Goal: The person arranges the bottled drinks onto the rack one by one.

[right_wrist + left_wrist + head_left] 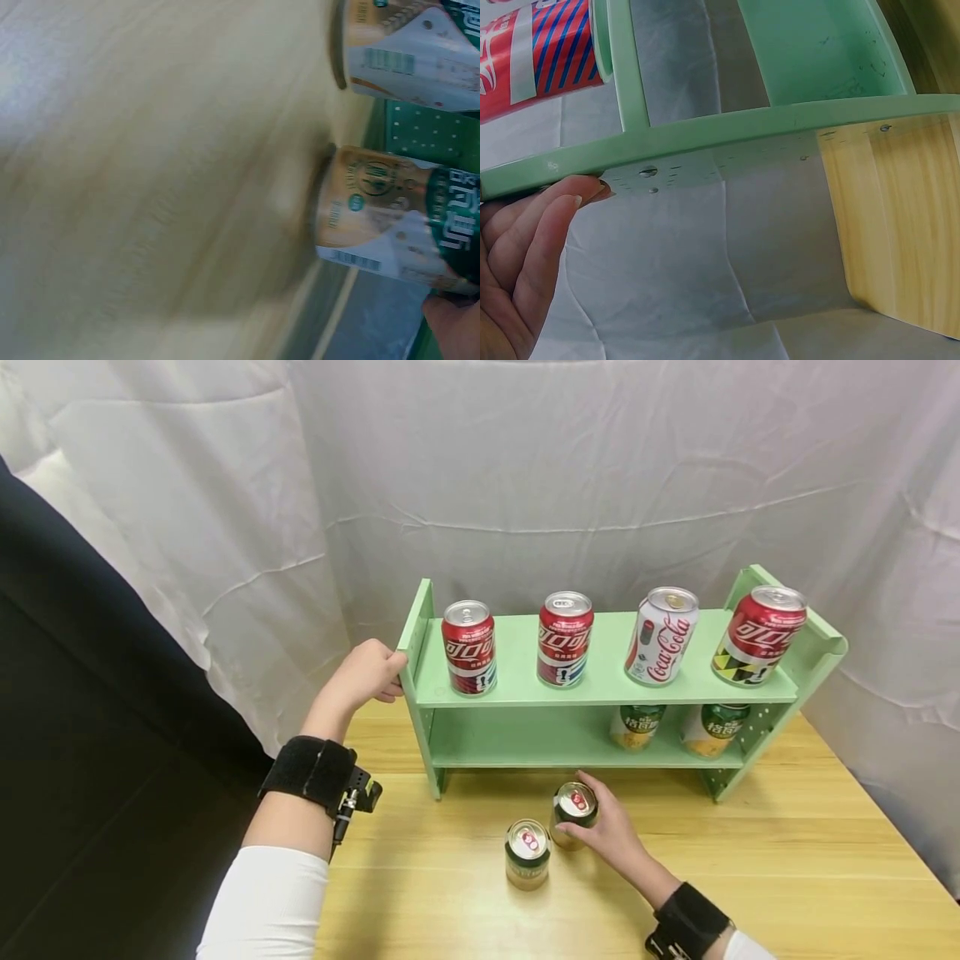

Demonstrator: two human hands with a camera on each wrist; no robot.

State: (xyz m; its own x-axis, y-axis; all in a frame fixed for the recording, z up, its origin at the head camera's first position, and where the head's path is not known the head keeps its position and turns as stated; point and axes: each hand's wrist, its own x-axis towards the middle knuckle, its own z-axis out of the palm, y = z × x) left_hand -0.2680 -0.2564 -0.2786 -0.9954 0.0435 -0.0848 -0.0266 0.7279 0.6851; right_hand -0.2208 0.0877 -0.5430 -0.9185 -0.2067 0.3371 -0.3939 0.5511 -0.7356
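My left hand [369,672] grips the upper front edge of the green shelf's left side panel [417,693], fingers curled at the edge. In the left wrist view the fingertips lie against that panel [727,124]. Down on the wooden table, my right hand [611,827] holds a green-and-gold drink can [576,802] upright, thumb on one side and fingers on the other. A matching can [527,860] stands just left of it, nearer to me. Both cans' printed sides show in the right wrist view, the held can [390,217] beside the thumb [454,326].
Along the top board [510,681] stand two red cola cans [468,652] [565,643], a white cola can [662,639] and a red one with a yellow-black pattern [759,635]. Two green-and-gold cans [636,727] [715,731] occupy the lower board's right part. A grey-white curtain [562,485] hangs behind.
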